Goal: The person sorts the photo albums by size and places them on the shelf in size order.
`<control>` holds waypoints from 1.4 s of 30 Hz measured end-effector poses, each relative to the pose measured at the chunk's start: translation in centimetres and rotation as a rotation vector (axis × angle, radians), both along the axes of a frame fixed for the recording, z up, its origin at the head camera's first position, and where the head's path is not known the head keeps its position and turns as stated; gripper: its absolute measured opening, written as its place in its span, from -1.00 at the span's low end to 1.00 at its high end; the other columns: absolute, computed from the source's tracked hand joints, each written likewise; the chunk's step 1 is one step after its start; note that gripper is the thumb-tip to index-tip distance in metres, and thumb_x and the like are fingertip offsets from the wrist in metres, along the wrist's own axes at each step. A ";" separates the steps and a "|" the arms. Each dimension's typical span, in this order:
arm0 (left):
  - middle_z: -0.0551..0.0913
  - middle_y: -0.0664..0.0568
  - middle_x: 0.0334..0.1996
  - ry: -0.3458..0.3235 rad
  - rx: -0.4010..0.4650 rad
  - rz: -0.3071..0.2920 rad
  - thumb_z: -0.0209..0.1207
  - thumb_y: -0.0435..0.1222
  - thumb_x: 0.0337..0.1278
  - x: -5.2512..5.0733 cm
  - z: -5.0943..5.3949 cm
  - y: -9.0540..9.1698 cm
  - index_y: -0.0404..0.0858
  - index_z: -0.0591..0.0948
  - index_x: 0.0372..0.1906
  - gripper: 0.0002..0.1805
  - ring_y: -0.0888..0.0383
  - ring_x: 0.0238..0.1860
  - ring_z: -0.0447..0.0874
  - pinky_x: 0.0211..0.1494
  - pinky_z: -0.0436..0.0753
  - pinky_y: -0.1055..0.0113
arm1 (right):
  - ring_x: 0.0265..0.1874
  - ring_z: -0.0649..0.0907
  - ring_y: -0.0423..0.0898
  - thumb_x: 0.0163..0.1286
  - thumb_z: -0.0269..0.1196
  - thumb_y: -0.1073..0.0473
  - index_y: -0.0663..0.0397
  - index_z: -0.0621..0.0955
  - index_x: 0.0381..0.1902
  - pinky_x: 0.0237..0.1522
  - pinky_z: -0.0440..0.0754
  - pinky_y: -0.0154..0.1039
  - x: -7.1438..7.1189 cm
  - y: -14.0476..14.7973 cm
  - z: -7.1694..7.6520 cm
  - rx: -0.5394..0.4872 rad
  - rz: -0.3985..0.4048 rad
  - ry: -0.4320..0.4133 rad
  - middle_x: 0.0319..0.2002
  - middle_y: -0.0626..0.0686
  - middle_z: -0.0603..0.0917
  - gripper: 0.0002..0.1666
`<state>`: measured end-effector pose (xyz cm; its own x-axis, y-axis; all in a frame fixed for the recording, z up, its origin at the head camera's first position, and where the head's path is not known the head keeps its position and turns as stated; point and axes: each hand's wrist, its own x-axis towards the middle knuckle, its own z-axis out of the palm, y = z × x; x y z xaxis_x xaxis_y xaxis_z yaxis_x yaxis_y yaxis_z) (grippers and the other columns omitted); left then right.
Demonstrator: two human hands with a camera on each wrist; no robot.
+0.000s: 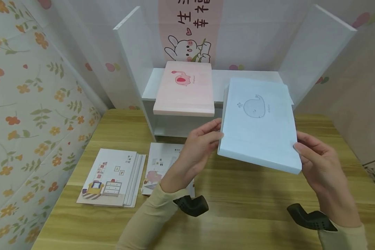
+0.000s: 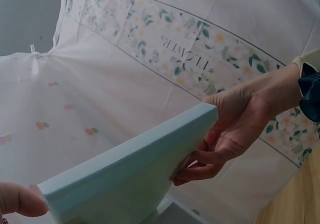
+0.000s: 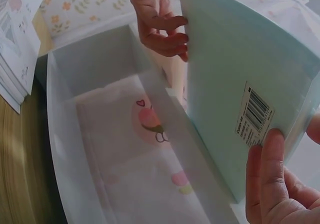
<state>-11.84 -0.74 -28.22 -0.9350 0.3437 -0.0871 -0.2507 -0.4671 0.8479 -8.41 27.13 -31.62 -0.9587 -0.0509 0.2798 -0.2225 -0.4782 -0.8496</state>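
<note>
A light blue box with a whale drawing (image 1: 257, 121) is held tilted over the right part of the white shelf (image 1: 220, 83). My left hand (image 1: 193, 152) pinches its left edge; my right hand (image 1: 323, 166) grips the lower right edge, thumb on top. In the right wrist view, fingers of the right hand (image 3: 280, 184) lie under the box (image 3: 225, 74) beside a barcode label, and the left hand (image 3: 160, 24) holds the opposite edge. The left wrist view shows the box's side (image 2: 130, 159) between the left thumb (image 2: 22, 199) and the right hand (image 2: 230, 129).
A pink box with an elephant drawing (image 1: 185, 86) lies on the shelf's left part. White booklets (image 1: 109, 177) are stacked on the wooden table (image 1: 237, 211) at left, with more (image 1: 157, 163) beside them, partly behind the left arm. Upright white panels (image 1: 135, 52) flank the shelf.
</note>
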 end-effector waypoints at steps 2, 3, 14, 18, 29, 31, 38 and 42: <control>0.35 -0.14 0.26 -0.004 0.025 0.006 -0.02 -0.53 0.23 -0.2 -0.1 0.2 -0.45 0.27 0.32 -0.47 0.14 0.20 0.35 0.21 0.39 0.31 | -0.32 0.68 0.00 0.35 -0.13 0.59 0.45 0.54 0.03 -0.36 0.63 -0.30 -0.2 0.0 0.1 0.008 -0.022 -0.013 -0.11 0.20 0.65 -0.60; 0.33 -0.13 0.29 -0.001 0.043 0.007 -0.02 -0.52 0.25 -0.3 -0.2 0.2 -0.45 0.26 0.33 -0.47 0.13 0.25 0.31 0.26 0.34 0.29 | -0.34 0.68 -0.01 0.35 -0.13 0.58 0.44 0.54 0.03 -0.37 0.63 -0.31 -0.3 0.0 0.1 0.004 -0.024 -0.020 -0.11 0.20 0.65 -0.60; 0.18 -0.22 0.36 0.085 0.233 0.030 -0.06 -0.61 0.18 -0.7 -0.9 1.1 -0.52 0.15 0.35 -0.41 0.04 0.37 0.16 0.30 0.26 0.36 | 0.03 0.55 0.01 0.38 -0.16 0.56 0.50 0.26 0.28 -0.08 0.57 -0.29 -1.6 -0.2 0.2 -0.094 0.120 0.127 0.22 0.25 0.42 -0.50; 0.17 -0.25 0.37 0.160 0.240 0.028 -0.06 -0.66 0.14 -0.8 -1.5 1.5 -0.53 0.15 0.34 -0.38 0.04 0.37 0.18 0.26 0.31 0.37 | 0.19 0.41 0.06 0.31 -0.14 0.64 0.57 0.00 0.34 0.09 0.48 -0.26 -2.0 0.0 0.0 -0.072 0.226 0.269 0.34 0.32 0.22 -0.35; 0.38 -0.10 0.26 0.146 0.140 0.172 0.07 -0.58 0.15 -1.4 -2.7 3.2 -0.43 0.36 0.27 -0.47 0.07 0.17 0.46 0.13 0.47 0.34 | 0.18 0.44 0.11 0.22 -0.12 0.75 0.64 -0.01 0.30 0.11 0.46 -0.24 -2.6 -0.4 0.1 -0.094 0.161 0.282 0.34 0.37 0.19 -0.31; 0.44 -0.10 0.21 0.127 0.099 0.209 0.11 -0.55 0.13 -1.5 -2.8 3.7 -0.40 0.39 0.25 -0.48 0.08 0.09 0.53 0.09 0.51 0.34 | 0.12 0.50 0.08 0.25 -0.12 0.72 0.62 0.08 0.29 0.09 0.48 -0.26 -2.7 -0.4 0.2 -0.093 0.097 0.245 0.28 0.34 0.32 -0.37; 0.45 -0.15 0.17 0.103 0.077 0.255 0.15 -0.52 0.12 -2.1 -2.6 4.7 -0.44 0.37 0.26 -0.45 0.08 0.13 0.49 0.10 0.49 0.35 | -0.08 0.65 0.04 0.28 -0.07 0.67 0.56 0.34 0.19 0.01 0.51 -0.24 -2.9 -0.7 0.5 -0.182 -0.060 0.093 0.05 0.29 0.56 -0.51; 0.45 -0.14 0.18 0.085 0.093 0.264 0.14 -0.51 0.14 -2.5 -2.5 5.1 -0.43 0.35 0.27 -0.45 0.09 0.17 0.46 0.12 0.48 0.36 | -0.14 0.67 0.03 0.27 -0.01 0.64 0.55 0.42 0.13 -0.01 0.54 -0.25 -3.1 -1.1 0.6 -0.214 -0.135 0.044 -0.01 0.28 0.60 -0.56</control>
<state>-14.32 4.37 -30.67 -0.9957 0.0907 0.0161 -0.0400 -0.5836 0.8110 -11.54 26.07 -31.00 -0.9396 0.1414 0.3118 -0.3308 -0.6097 -0.7203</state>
